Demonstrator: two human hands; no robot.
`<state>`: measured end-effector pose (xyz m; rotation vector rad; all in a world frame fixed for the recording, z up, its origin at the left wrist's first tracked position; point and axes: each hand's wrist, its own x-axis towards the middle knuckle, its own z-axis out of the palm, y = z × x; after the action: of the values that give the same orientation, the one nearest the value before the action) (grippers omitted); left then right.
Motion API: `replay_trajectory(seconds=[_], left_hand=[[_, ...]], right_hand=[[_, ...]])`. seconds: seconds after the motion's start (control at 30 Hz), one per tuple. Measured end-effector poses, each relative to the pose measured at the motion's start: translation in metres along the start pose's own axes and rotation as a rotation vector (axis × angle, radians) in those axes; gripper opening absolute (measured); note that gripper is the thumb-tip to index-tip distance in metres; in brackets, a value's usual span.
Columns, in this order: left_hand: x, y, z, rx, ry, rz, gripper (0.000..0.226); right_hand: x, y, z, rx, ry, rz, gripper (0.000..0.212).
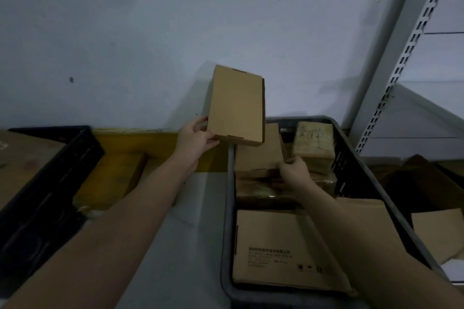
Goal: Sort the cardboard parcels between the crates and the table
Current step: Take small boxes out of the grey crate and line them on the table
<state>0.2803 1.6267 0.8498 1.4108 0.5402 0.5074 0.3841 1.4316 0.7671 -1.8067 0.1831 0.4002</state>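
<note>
Now, left hand [198,137]: holds a flat box [237,105] up by its corner.
Right hand [295,170]: pinches a parcel [258,155] in the grey crate [227,208].

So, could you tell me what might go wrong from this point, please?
1. The left hand pinches the raised flat box only at its lower corner, so it could pivot or slip and fall.
2. The right hand grips a parcel among packed ones in the grey crate; lifting it might snag or shift the taped parcel beside it.
</note>
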Motion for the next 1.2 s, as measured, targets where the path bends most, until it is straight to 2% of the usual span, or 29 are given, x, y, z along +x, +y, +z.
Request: replay_trajectory(seconds=[0.17, 0.27, 0.33, 0.47, 0.6, 0.73, 0.87, 1.07, 1.2], left_hand=[[-0.038, -0.021, -0.048, 0.007, 0.070, 0.026, 0.056], [-0.052, -0.034, -0.080, 0.010, 0.138, 0.001, 0.054], [-0.057, -0.041, -0.097, -0.013, 0.183, -0.023, 0.051], [-0.065, -0.049, -0.120, -0.074, 0.257, -0.059, 0.051], [-0.073, -0.048, -0.140, -0.016, 0.315, -0.037, 0.049], [-0.087, -0.035, -0.167, -0.032, 0.363, -0.008, 0.042], [-0.101, -0.024, -0.206, -0.046, 0.369, -0.026, 0.046], [-0.124, -0.024, -0.277, -0.065, 0.378, -0.034, 0.045], [-0.141, -0.038, -0.313, -0.091, 0.382, -0.091, 0.046]], right_hand=[[-0.010, 0.007, 0.002, 0.139, 0.050, 0.065, 0.023], [-0.020, 0.004, 0.003, 0.179, 0.068, 0.043, 0.029], [-0.026, -0.001, 0.003, 0.178, 0.104, -0.016, 0.033], [-0.037, -0.008, -0.003, 0.020, 0.214, -0.217, 0.031], [-0.047, -0.022, -0.007, 0.087, 0.269, -0.281, 0.024], [-0.071, -0.035, 0.013, 0.333, 0.210, -0.264, 0.027], [-0.109, -0.040, 0.046, 0.427, 0.082, -0.251, 0.024], [-0.168, -0.029, 0.100, 0.334, -0.056, -0.296, 0.016], [-0.196, -0.009, 0.132, 0.263, -0.011, -0.285, 0.021]])
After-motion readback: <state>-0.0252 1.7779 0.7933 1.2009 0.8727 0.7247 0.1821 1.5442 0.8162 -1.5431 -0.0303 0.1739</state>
